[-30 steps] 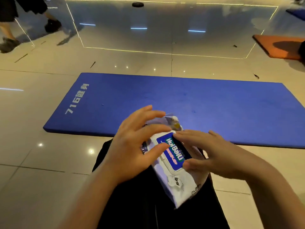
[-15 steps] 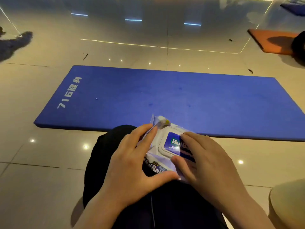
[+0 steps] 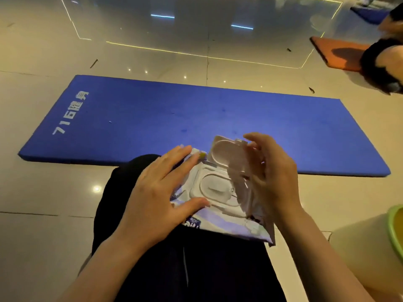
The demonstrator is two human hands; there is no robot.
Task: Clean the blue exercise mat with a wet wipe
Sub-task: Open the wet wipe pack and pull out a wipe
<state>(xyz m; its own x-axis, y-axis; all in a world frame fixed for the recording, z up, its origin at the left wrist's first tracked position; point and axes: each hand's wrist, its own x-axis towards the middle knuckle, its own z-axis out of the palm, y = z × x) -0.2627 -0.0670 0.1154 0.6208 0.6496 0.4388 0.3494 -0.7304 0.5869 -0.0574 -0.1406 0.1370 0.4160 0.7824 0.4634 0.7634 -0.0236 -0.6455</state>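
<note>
Beyond the fingers, on glossy beige floor tiles (image 3: 54, 192) that mirror ceiling lights, lies the flat blue foam exercise mat (image 3: 272, 127) with white lettering. Nearer, on a dark-trousered lap (image 3: 207, 269), sits the white soft plastic pack of wet wipes (image 3: 218, 192). Left hand (image 3: 152, 199) presses it with fingers spread; right hand (image 3: 272, 177) pinches the raised white hinged lid (image 3: 224, 153) with curled fingers. Far right lies an orange mat (image 3: 333, 53).
</note>
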